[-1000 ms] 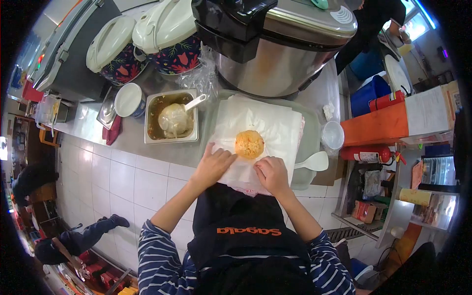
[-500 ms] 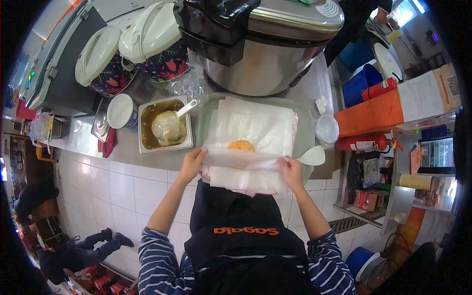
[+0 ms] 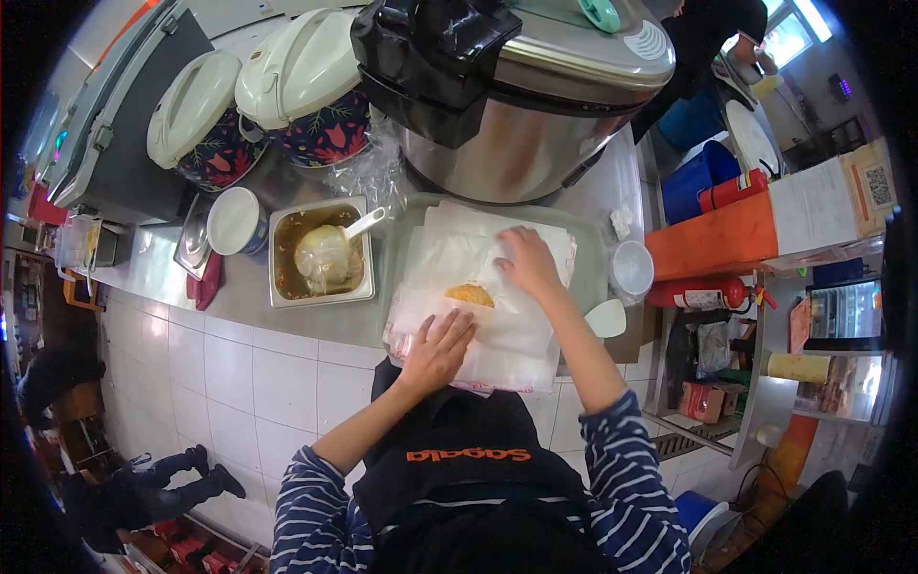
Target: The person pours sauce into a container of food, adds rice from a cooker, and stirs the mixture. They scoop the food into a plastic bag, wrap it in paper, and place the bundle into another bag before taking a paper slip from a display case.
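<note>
A mound of orange-yellow food, seemingly rice (image 3: 470,296), lies on a stack of white wrapping paper (image 3: 454,230). The lower flap of the top sheet is folded up over part of it. My left hand (image 3: 440,347) rests flat on that flap just below the mound, fingers stretched out. Up and to the right, my right hand (image 3: 526,260) touches the paper with fingers bent and apart, holding nothing that I can see. Beneath the stack is a pale green tray (image 3: 595,251). A white rice paddle (image 3: 606,319) lies at its right edge.
A large rice cooker (image 3: 516,124) stands behind the tray. To the left are a metal pan (image 3: 274,273) with a bagged ladle (image 3: 330,253), a white tub (image 3: 234,222) and patterned food jars (image 3: 316,129). A clear plastic cup (image 3: 632,269) sits on the right.
Both hands have let go of the folded edge. My left hand has moved inward to lie flat on the flap; my right hand has moved up to the paper's upper right.
</note>
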`<state>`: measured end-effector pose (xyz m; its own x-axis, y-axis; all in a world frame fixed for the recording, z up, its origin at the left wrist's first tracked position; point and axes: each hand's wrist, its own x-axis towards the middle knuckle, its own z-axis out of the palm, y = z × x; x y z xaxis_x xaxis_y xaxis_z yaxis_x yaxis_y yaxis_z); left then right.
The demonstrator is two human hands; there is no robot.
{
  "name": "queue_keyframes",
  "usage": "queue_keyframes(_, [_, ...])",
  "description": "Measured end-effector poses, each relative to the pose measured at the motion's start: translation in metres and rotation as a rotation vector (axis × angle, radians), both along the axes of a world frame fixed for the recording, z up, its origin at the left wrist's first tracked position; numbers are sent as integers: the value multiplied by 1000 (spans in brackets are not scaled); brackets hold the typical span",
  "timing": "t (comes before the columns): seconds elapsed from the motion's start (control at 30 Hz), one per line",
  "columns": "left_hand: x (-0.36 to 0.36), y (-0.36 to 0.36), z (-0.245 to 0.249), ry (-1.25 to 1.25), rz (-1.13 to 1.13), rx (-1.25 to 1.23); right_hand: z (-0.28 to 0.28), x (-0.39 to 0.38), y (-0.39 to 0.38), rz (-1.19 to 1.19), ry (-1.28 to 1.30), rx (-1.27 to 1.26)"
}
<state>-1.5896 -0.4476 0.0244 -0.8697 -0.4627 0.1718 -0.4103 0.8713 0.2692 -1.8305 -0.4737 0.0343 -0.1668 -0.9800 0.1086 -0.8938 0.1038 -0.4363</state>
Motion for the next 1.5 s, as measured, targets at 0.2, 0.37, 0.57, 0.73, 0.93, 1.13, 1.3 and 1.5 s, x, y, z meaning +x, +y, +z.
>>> queue_keyframes(0.2, [-4, -10, 14, 5, 110, 89, -11, -18, -50, 120, -33, 356])
queue_keyframes(0.37, [-21, -42, 39, 115, 236, -42, 49, 18, -16, 230, -96, 273])
queue_keyframes(0.57, [-23, -64, 68, -532, -69, 53, 38, 64, 72, 355, 145, -128])
queue_keyframes(0.73, [-13, -41, 38, -8, -176, -1, 12, 70, 98, 243, 58, -267])
queue_keyframes(0.93, [-6, -33, 11, 108, -174, -105, 5, 79, 109, 183, 40, -269])
queue_keyframes(1.13, [0, -28, 2, 170, -178, -66, 6, 85, 113, 150, 63, -226])
queue_keyframes(1.3, [38, -46, -21, 146, -101, -25, -22, 64, 124, 109, 42, -180])
queue_keyframes(1.5, [12, -90, -10, -170, 32, 606, -8, 33, 88, 13, -235, 482])
